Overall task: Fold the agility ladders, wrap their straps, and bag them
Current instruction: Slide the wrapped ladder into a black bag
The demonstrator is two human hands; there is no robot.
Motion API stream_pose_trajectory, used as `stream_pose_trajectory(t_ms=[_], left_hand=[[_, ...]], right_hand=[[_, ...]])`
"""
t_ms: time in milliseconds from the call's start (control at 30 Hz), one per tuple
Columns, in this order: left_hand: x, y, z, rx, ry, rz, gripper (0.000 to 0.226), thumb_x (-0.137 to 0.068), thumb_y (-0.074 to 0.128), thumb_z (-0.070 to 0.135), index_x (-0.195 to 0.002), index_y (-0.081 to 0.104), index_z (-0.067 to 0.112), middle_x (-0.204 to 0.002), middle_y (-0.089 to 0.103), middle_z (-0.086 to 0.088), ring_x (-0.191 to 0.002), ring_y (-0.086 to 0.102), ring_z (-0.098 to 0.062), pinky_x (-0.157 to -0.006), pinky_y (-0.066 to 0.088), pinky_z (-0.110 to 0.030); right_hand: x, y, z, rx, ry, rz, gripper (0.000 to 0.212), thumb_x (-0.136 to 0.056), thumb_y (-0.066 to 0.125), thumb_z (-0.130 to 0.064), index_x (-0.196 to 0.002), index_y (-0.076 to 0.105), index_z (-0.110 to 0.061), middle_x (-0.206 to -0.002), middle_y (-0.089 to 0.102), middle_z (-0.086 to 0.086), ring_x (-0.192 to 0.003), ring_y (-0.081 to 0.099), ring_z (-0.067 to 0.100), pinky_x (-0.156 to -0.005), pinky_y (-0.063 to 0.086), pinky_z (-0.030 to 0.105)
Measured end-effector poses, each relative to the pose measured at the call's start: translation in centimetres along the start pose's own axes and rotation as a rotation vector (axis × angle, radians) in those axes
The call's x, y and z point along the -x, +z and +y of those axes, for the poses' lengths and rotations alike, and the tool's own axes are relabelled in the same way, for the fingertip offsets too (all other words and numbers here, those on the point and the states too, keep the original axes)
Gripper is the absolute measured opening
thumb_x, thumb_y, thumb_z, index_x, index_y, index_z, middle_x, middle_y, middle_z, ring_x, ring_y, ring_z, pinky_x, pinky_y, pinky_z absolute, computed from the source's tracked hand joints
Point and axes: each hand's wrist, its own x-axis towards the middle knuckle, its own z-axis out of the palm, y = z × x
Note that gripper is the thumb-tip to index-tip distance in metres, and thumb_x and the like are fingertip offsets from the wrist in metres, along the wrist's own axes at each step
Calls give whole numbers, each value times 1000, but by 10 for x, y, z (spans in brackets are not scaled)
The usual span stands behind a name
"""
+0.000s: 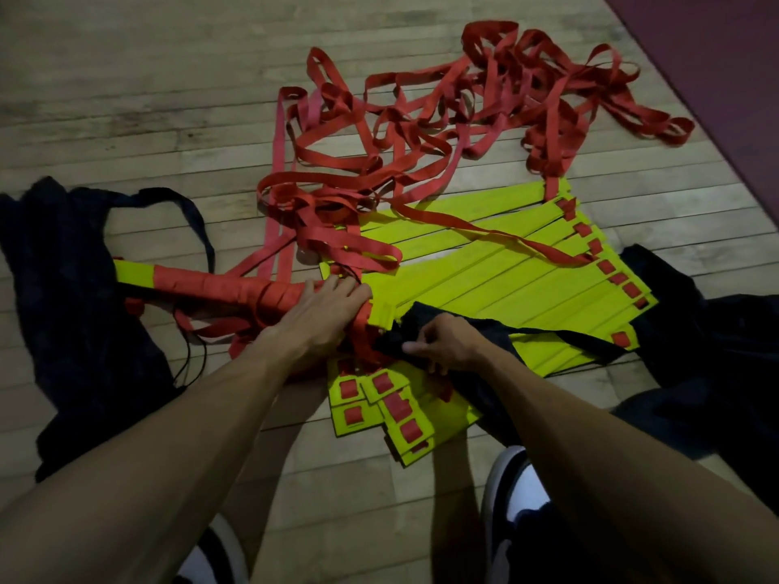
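Taking the wrapped ladder bundle [219, 288] as my reference: it lies on the wooden floor [126, 78], yellow rungs stacked and red strap wound round most of its length, one yellow end bare at the far left. My left hand [324, 314] rests on its right end, fingers spread and laid over the wrap; I cannot tell whether the thumb curls under. Just right of that end my right hand [447, 347] pinches the edge of a dark bag [484, 343], fingers curled into the cloth. I judge the step in hand to be bagging this bundle. Next move calls for opening the bag's mouth and feeding the bundle's right end into it, with the loose strap tail below the bundle tucked first. Right of the bundle a second ladder's yellow rungs [484, 280] lie fanned out, unfolded, partly under the bag I hold. Beyond the bundle its loose red straps [442, 120] sprawl in a tangle; some loops reach the bundle's right end and could snag. Another dark bag [71, 288] lies left of and under the bundle. My shoes [514, 491] show nearest the camera.
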Motion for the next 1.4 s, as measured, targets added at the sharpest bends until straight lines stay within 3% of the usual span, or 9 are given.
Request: stream_pose_trajectory(t_ms=[67,133,233,333,533,833,1067,1267,1400], left_hand=[[5,2,3,-19,-2,-15,59,-83,58,5,-136,37,22,-126,39,-1,-118,36,-26,-96,33,-52],[7,4,4,-17,-9,-9,58,-84,58,5,-136,36,21,-129,40,-1,-120,36,-26,-98,33,-51],[8,8,2,5,-15,19,57,-83,61,5,-132,37,20,-132,42,-1,-119,36,-25,-96,33,-46],[7,10,-4,56,-23,24,59,-80,68,9,-129,39,20,-131,45,-1,-116,38,-24,-88,27,-39],[0,9,-16,45,0,58,62,-78,70,10,-132,42,25,-124,46,-2,-106,42,-26,-88,31,-40],[-7,-30,-10,-60,23,160,43,-95,52,26,-135,39,20,-120,47,-5,-106,46,-30,-94,36,-48],[-21,-45,6,-96,32,177,39,-103,44,18,-140,34,26,-124,49,-6,-109,49,-32,-94,37,-48],[-29,-35,17,-173,30,69,50,-101,45,9,-147,31,26,-131,48,-11,-115,49,-35,-102,35,-52],[-33,-30,21,-180,18,-2,48,-101,39,8,-146,34,22,-134,47,-14,-118,47,-38,-104,31,-52]], right_hand=[[3,-2,6,33,34,90,55,-97,59,-44,-71,66,4,-55,53,8,-46,47,19,-52,39,28],[2,-2,10,91,48,272,47,-96,62,-43,-73,66,-3,-61,56,7,-55,52,21,-55,41,32],[0,3,8,181,35,551,30,-91,70,-34,-110,62,-12,-102,65,10,-92,62,31,-72,52,42],[-9,9,7,284,43,413,59,-87,75,-34,-136,48,-14,-125,48,15,-109,55,36,-83,51,46],[-11,10,3,133,-28,466,6,-86,69,-11,-92,67,-12,-99,63,12,-93,61,32,-68,47,36],[25,-17,-6,48,-166,603,21,-93,66,-13,-112,75,-8,-107,62,11,-100,56,27,-77,42,33],[56,-23,-11,-98,-125,591,10,-83,73,-5,-87,72,-15,-90,64,-1,-88,61,19,-76,49,31],[67,-5,-6,100,-209,573,23,-80,75,-7,-79,59,-24,-90,58,1,-84,55,23,-67,43,33],[70,6,1,95,-216,473,29,-79,78,-15,-97,56,-21,-87,57,-4,-81,56,21,-63,35,30]])
